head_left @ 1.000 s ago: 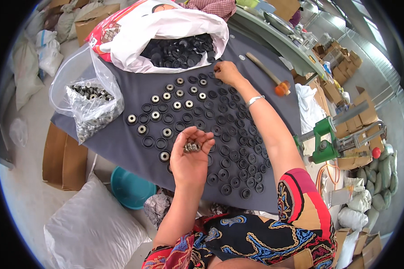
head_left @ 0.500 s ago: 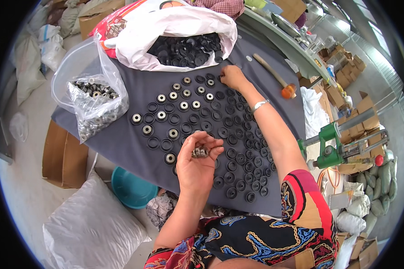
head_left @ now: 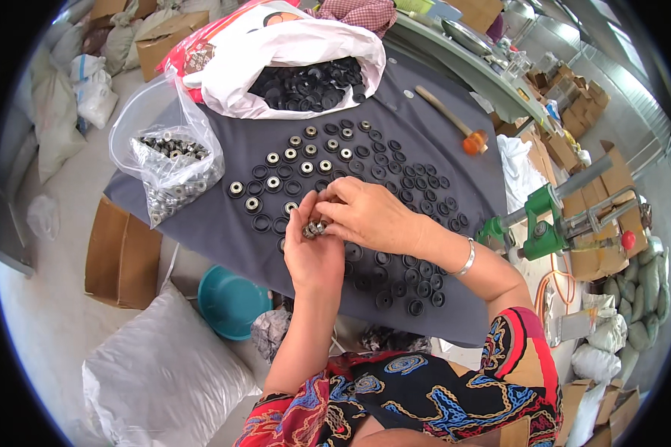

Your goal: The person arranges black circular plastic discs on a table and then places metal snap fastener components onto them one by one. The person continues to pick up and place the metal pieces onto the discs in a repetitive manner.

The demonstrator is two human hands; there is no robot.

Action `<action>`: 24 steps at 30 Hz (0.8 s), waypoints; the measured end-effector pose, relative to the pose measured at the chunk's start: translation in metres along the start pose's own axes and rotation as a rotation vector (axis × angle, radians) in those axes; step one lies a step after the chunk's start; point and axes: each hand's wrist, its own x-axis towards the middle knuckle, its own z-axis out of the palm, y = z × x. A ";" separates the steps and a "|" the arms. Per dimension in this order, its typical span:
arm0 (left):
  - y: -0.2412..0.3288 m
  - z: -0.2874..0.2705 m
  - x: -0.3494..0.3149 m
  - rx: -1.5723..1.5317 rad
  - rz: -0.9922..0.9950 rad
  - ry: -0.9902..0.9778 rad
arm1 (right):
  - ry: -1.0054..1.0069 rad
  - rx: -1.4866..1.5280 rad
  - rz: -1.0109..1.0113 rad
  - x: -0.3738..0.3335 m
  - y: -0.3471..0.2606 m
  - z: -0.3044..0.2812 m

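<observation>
My left hand [head_left: 312, 257] is cupped, palm up, around several small metal ball bearings [head_left: 314, 229]. The fingers of my right hand [head_left: 376, 216] are bent together over that palm and touch the bearings; whether one is lifted clear is hidden. Beneath and around both hands, rows of black plastic rings [head_left: 382, 299] lie on the dark cloth. Toward the far left of the rows, several rings have a shiny bearing seated in them, such as the ringed bearing [head_left: 253, 205]. Another bearing [head_left: 364, 126] sits in a ring at the far end.
An open white sack [head_left: 224, 71] of black rings lies at the back. Left of it stands a clear plastic bag [head_left: 179, 175] of bearings. A wooden-handled hammer [head_left: 447, 112] rests at the right. Beyond the right edge is a green metal press [head_left: 542, 223]; a teal basin [head_left: 231, 302] sits below.
My right hand has come back from the far end of the rows to the left palm. A bearing now shows in the ring where it was. The view has shifted slightly.
</observation>
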 end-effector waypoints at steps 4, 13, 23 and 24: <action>0.001 0.010 -0.005 0.017 -0.045 0.023 | 0.005 0.040 0.011 -0.008 -0.015 0.003; 0.000 -0.002 -0.001 0.039 -0.001 0.007 | -0.065 0.196 0.045 -0.011 -0.008 0.011; 0.000 -0.002 -0.001 -0.034 -0.055 -0.060 | -0.012 0.112 -0.009 -0.016 0.008 0.009; -0.001 -0.005 0.001 -0.027 -0.014 0.017 | 0.043 0.153 0.010 -0.013 0.016 0.003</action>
